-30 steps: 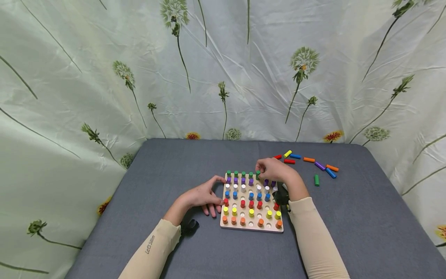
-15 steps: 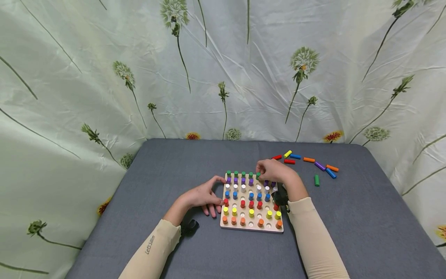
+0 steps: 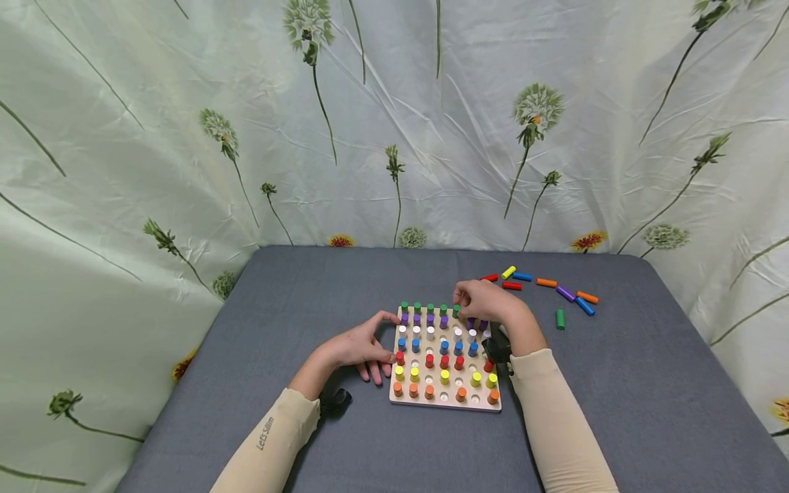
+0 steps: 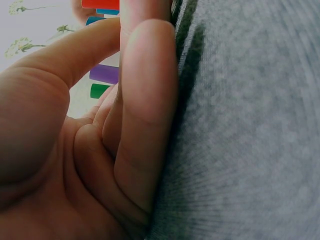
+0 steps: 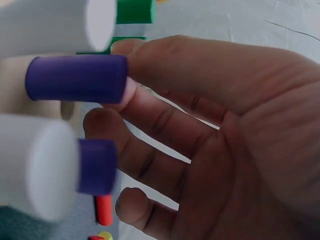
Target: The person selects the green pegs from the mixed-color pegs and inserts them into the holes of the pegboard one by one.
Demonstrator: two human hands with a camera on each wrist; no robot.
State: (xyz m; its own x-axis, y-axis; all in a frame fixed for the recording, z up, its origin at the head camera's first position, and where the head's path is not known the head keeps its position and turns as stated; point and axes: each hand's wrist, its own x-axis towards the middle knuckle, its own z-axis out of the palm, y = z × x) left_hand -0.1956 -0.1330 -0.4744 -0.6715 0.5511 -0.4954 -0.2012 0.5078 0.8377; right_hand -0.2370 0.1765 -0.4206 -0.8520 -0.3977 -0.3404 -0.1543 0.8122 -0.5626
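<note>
A light wooden pegboard (image 3: 444, 404) lies on the table with rows of coloured pegs standing in its holes. At its far edge my right hand (image 3: 490, 301) pinches a green peg (image 3: 456, 311), the rightmost visible one of the green row. In the right wrist view, thumb and forefinger meet at a green peg (image 5: 95, 51), mostly hidden behind a purple peg (image 5: 77, 78); the other fingers are loosely bent. My left hand (image 3: 357, 342) rests against the board's left side, thumb and forefinger spread along the edge, the thumb close to a red peg (image 3: 400, 358).
Loose pegs lie beyond the board to the right, among them a green peg (image 3: 560, 319), a purple peg (image 3: 565, 294) and an orange peg (image 3: 546, 282). The grey table (image 3: 320, 287) ends at a floral curtain (image 3: 345, 192). Several bare holes show among the pegs.
The green peg under my right fingers stands slightly lower in the board than a second ago. My right hand otherwise stays in place, and my left hand has not moved.
</note>
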